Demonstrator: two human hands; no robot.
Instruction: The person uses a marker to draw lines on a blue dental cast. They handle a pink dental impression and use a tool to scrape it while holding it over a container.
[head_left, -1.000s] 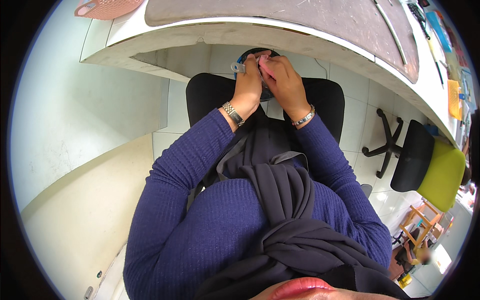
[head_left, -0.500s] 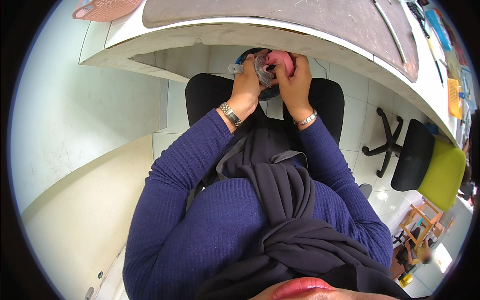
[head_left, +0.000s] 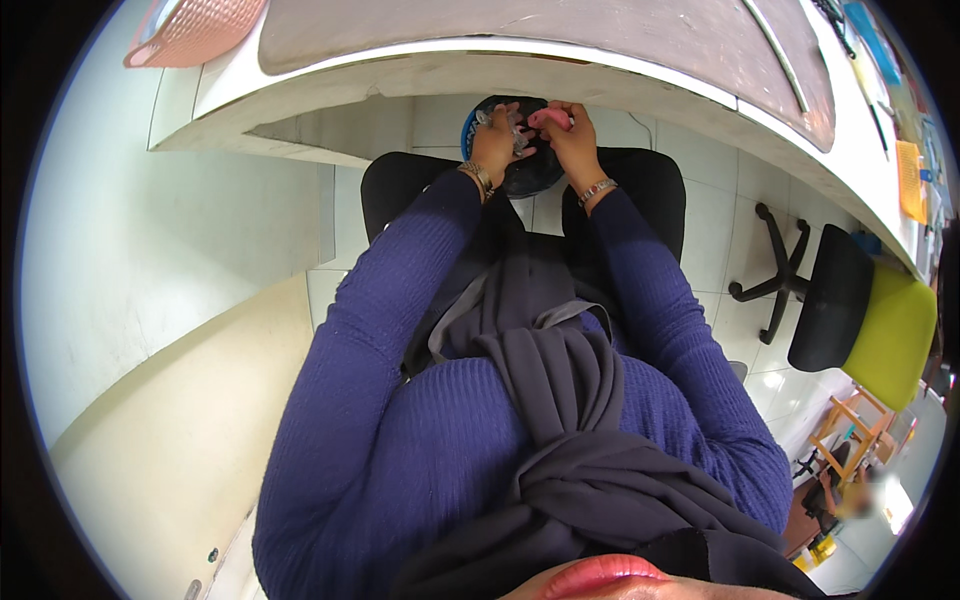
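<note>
Beneath the desk's front edge, between my knees, is a blue-rimmed bin (head_left: 468,136) with a black liner (head_left: 535,178). My left hand (head_left: 493,148) reaches over it, its fingers spread apart. Crumpled clear plastic (head_left: 519,132) lies against those fingers, apparently loose. Beside it, my right hand (head_left: 574,142) pinches a small soft pink item (head_left: 549,119) above the bin's right side. Its exact kind does not show, as my fingers cover part of it.
Above the bin runs the white desk (head_left: 600,75) with a grey mat (head_left: 520,22). A pink basket (head_left: 195,35) stands at the desk's far left. To the right is an office chair (head_left: 880,335) with a green back. Farther off at lower right, a person (head_left: 830,495) is visible.
Both hands have moved apart and lower over the bin. My left fingers have spread from around the clear plastic. The pink item has come away from the plastic, in my right hand.
</note>
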